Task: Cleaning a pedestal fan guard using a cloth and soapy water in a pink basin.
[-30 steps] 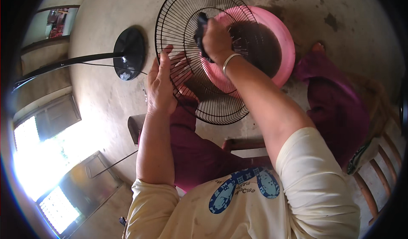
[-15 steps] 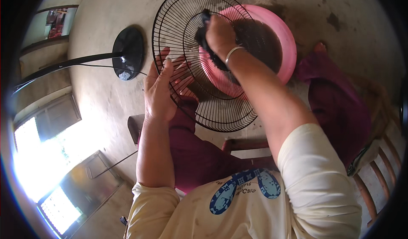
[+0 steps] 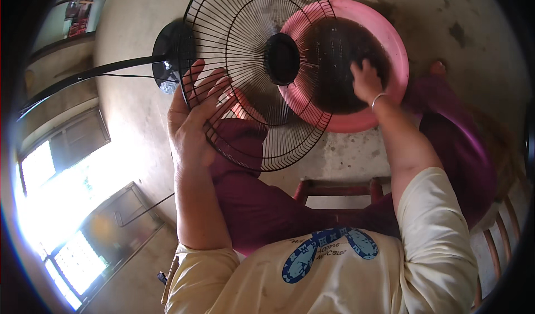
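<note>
A round black wire fan grille is held up tilted before me, with a solid black disc at its centre. My left hand grips its lower left rim, the fingers spread along the wires. Behind the grille's right side, a pink basin of dark, murky water rests on the floor. My right hand, a bangle at its wrist, dips into this water near the basin's right side. Its fingers are bent and partly hidden, so whatever they hold blends into the dark water.
On the left lies a black fan stand with a round base, a long pole and a thin cord. A low wooden stool is between my legs. At the lower right stands a slatted wooden chair. Wet patches mark the floor.
My right hand has left the grille's centre, where it pressed a dark cloth-like thing, and moved right into the basin's water. The grille has shifted slightly left, still in my left hand.
</note>
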Motion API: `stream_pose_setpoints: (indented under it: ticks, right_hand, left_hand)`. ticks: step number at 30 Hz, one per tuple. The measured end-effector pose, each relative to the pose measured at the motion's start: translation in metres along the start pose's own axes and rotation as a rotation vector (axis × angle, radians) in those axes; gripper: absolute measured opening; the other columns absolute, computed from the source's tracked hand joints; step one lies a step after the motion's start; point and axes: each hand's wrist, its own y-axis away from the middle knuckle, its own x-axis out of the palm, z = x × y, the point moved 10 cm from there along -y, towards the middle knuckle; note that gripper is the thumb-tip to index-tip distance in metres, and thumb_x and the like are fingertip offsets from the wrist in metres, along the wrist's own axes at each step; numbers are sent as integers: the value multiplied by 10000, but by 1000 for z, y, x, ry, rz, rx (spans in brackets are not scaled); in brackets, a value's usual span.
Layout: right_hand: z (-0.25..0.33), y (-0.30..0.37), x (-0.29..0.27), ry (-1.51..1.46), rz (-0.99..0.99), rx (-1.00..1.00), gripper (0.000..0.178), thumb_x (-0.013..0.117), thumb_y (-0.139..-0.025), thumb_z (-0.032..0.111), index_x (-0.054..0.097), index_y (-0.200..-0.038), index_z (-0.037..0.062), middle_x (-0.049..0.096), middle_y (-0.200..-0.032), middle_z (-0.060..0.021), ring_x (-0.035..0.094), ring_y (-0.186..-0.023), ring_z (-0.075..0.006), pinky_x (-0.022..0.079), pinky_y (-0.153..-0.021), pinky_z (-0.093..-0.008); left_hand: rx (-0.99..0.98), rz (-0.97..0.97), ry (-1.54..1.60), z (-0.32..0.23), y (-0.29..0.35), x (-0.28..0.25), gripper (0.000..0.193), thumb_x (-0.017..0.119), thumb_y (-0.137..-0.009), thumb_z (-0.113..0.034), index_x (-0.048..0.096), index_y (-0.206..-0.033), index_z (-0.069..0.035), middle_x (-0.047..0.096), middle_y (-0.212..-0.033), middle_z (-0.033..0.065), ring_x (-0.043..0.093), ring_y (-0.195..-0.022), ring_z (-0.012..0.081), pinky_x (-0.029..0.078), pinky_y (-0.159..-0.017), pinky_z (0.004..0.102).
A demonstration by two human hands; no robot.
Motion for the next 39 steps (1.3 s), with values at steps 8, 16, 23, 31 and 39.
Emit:
stream_pose_setpoints:
  ticks: [8,16,23,31,39]
  right_hand:
    - [-101,-28,17,-1318,-130,431,348,560,-738,127,619,-1051,-12,653,-958,-133,607,-976,-238,470,-822,-346]
    - [186,3,-168,-1910,340,-221,270,602,-781,121,600,-1014,-16,663,-876,-106,662,-772,-208,552,-714,-335]
    - [223,-3,-176,-670,-432,-297,222,574,-818,175,516,-972,26,584,-875,-228,602,-791,-409,503,-719,-467]
    - [236,6,-202,-866,-498,-251,192,564,-843,191,562,-852,0,608,-723,-231,602,-684,-410,488,-642,-458]
    - [184,-18,-152,-700,-226,-60,183,527,-843,161,550,-927,0,626,-849,-239,624,-845,-383,505,-734,-455]
  left_hand:
    - [-42,104,-142,8,-8,20,416,564,-748,6,484,-1150,81,575,-1087,172,590,-959,222,494,-848,335]
    - [-200,129,-82,28,3,31,812,452,-623,75,299,-1403,-92,447,-1201,168,517,-1064,298,519,-810,392]
    - [-183,156,70,28,17,44,877,372,-596,106,251,-1435,-120,406,-1345,157,519,-1136,288,537,-764,357]
    - [-189,165,93,35,15,40,904,375,-580,125,236,-1441,-113,445,-1304,151,532,-1111,275,532,-757,332]
    - [-110,152,115,26,23,45,917,372,-560,125,246,-1441,-100,417,-1329,174,519,-1128,262,514,-808,338]
